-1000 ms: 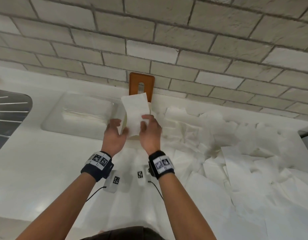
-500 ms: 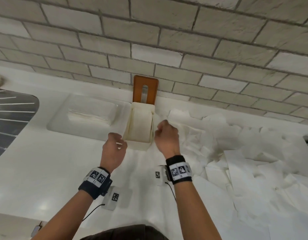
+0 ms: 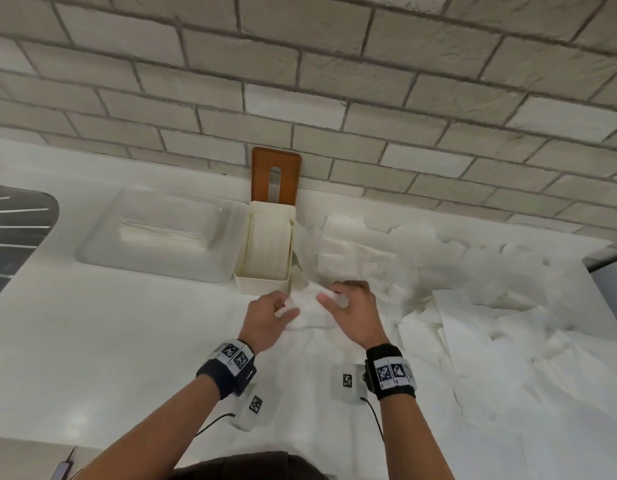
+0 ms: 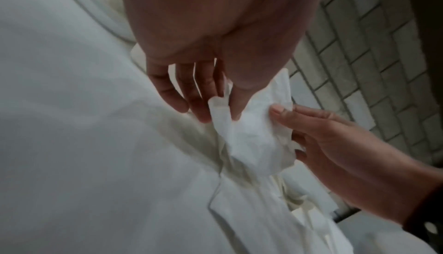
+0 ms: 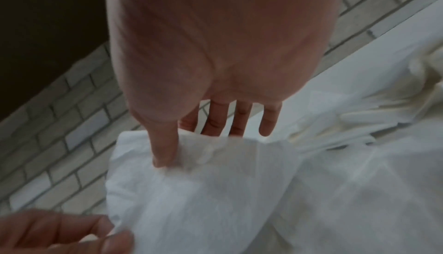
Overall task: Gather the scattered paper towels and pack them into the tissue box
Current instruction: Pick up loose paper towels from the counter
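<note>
Moved off the tissue box [image 3: 265,251] and down to a crumpled paper towel [image 3: 308,311] just in front of its right corner. Left hand [image 3: 265,318] pinching one edge, right hand [image 3: 352,311] gripping the other. Box open and partly filled, long axis toward the brick wall [image 3: 300,81]. Many scattered towels [image 3: 473,289] left, right of the box.

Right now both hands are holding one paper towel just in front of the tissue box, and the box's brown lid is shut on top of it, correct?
Not quite. The brown lid is off the tissue box, standing against the brick wall behind it; the head view shows the box open with towels inside. The rest holds: left hand and right hand hold one paper towel in front of the box.
</note>
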Motion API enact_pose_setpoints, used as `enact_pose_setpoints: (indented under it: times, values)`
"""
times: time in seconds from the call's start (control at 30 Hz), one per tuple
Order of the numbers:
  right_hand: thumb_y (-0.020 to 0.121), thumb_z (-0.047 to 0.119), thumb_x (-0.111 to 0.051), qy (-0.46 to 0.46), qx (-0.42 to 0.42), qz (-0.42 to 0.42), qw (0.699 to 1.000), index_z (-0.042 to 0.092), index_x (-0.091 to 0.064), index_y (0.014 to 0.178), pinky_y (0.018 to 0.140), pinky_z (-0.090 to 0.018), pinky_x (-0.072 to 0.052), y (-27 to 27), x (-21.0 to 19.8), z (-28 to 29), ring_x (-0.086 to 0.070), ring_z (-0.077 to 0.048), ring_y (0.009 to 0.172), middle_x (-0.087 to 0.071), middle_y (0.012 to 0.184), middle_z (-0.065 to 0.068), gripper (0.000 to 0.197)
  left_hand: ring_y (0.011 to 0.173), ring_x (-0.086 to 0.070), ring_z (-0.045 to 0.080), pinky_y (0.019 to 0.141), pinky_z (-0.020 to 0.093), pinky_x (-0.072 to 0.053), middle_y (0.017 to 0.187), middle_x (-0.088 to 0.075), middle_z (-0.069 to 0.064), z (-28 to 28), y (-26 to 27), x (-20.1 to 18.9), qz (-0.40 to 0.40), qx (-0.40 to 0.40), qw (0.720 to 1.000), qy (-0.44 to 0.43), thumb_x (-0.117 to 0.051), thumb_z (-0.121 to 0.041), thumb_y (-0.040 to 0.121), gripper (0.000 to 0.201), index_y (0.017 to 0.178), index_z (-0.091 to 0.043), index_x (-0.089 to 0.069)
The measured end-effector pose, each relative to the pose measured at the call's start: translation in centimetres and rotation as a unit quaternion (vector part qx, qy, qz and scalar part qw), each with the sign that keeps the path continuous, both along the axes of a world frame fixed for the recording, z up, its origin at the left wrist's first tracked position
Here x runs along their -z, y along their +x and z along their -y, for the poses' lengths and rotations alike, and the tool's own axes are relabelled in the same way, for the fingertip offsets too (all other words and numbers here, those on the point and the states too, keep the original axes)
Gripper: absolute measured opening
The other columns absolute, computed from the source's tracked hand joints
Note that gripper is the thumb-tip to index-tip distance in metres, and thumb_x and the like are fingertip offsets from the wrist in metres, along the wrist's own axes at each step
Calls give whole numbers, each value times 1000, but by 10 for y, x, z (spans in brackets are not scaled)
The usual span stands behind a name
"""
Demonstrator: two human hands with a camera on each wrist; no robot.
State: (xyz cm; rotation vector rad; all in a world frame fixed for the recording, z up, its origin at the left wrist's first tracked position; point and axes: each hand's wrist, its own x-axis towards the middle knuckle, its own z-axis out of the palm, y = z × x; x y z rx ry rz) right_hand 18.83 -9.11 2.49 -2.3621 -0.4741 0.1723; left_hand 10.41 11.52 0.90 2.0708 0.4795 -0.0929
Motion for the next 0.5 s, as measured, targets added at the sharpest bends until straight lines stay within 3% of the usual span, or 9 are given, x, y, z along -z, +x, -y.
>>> enact_pose_setpoints:
  times: [0.03,0.13,0.23,0.3,0.4,0.5]
  values:
    - [91,68,-67,27,16,-9,999,39,-75,94,101,-43,-49,-1,-5,7,-59,-18,114,-74,98,21,31,74,-63,4,64,13,-43,81,-68,-13,-3,-2,-7,17,-21,1000,-15,-87,-31,88,21,96,-24,-69]
    - [87,69,-70,49,26,-28,998,40,-71,86,103,-45,-47,-3,-15,25,-59,-21,113,-73,92,22,29,65,-62,2,64,13,-48,76,-72,-4,-15,-9,-27,57,-47,995,-71,-98,-30,74,32,95,-29,-73]
    - [88,50,-84,67,8,-48,997,32,-69,83,106,-42,-44,-9,-29,32,-57,-19,114,-73,92,16,24,76,-70,12,73,20,-54,82,-77,-1,-28,-13,-47,80,-55,989,-114,-99,-29,70,27,89,-28,-80]
    - [90,37,-87,126,-25,-82,988,28,-68,87,108,-38,-47,-15,-47,33,-63,-13,114,-74,100,12,22,87,-73,22,83,32,-57,87,-79,-2,-34,-15,-59,97,-64,983,-144,-96,-33,75,21,88,-22,-82]
    - [92,23,-88,221,-58,-159,961,17,-60,100,108,-38,-53,-24,-70,29,-70,-14,109,-71,102,12,29,90,-72,22,83,37,-57,93,-77,1,-36,-16,-78,147,-71,966,-202,-88,-32,86,21,91,-15,-78]
    - [93,21,-87,265,-45,-225,937,22,-56,129,104,-47,-58,-29,-87,15,-74,-30,107,-77,114,3,47,92,-68,18,81,45,-58,96,-72,2,-35,-14,-95,181,-49,957,-221,-77,-32,98,18,99,-16,-70]
